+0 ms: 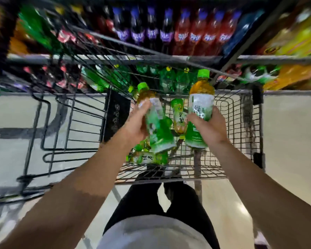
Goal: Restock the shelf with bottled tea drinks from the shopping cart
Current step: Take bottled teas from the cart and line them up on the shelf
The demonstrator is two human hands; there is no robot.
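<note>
Both bare forearms reach forward and down over the wire basket of a dark metal shopping cart (228, 112), each hand lifting a bottle above it. The left hand (136, 123) is turned palm inward, fingers curled round the middle of a clear plastic tea bottle with a green-and-white label and bright green cap (153, 115); that bottle leans, its cap tipped up and to the left, its base pointing down toward the basket floor. The right hand (207, 126) wraps the lower half of a second tea bottle of the same kind (201, 103), thumb across the front of the label, and holds it nearly upright with the green cap on top and amber liquid showing under the neck. The two held bottles are near each other but apart.

Between them, down in the basket, a third green-capped tea bottle (179, 115) lies on the wire grid, and another tea bottle on its side (147, 158) rests near the basket's near edge, under the left wrist. The cart's grid is thin, dark wire in square mesh.

Beyond the cart stands a store shelf (276, 59) with a grey metal edge, lined with blurred rows of purple-labelled dark bottles (142, 31), red bottles (205, 33) and green bottles (171, 79) on the lower tier. Black trousers (142, 209) and a pale floor (285, 132) show below
</note>
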